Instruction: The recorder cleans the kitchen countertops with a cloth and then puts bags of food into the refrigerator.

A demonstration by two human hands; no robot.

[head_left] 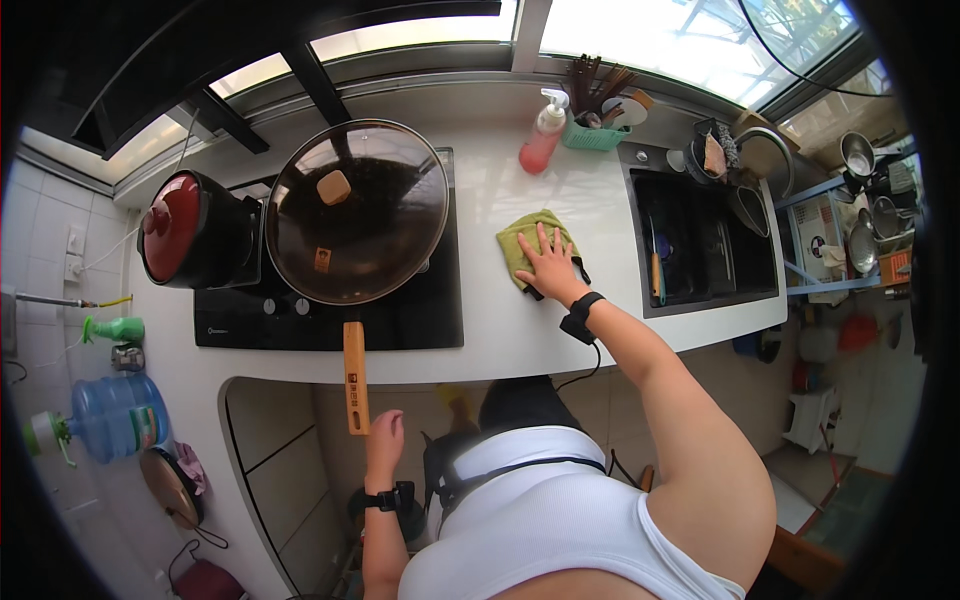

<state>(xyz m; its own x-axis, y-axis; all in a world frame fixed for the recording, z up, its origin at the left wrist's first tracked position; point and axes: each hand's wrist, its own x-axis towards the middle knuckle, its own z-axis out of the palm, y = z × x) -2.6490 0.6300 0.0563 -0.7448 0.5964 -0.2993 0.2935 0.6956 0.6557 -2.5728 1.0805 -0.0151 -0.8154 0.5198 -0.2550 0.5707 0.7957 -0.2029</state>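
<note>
A folded green cloth [516,238] with dark edging lies on the white countertop [480,315], between the cooktop and the sink. My right hand [551,262] rests flat on top of it, fingers spread and not gripping. Below the counter's front edge, my left hand [385,444] hangs with its fingers loosely bent, close to the end of a wooden pan handle [355,375]. Whether it touches the handle is unclear. That handle belongs to a large pan under a glass lid [360,240] with a wooden knob [334,187], on the black cooktop [420,326].
Left of the pan stands a black pot with a red lid [176,229]. Behind the cloth are a pink pump bottle [541,139] and a mint basket [596,136] with chopsticks. A dark sink [705,262] holds a wooden-handled utensil [656,274]. A blue water jug [120,418] is far left.
</note>
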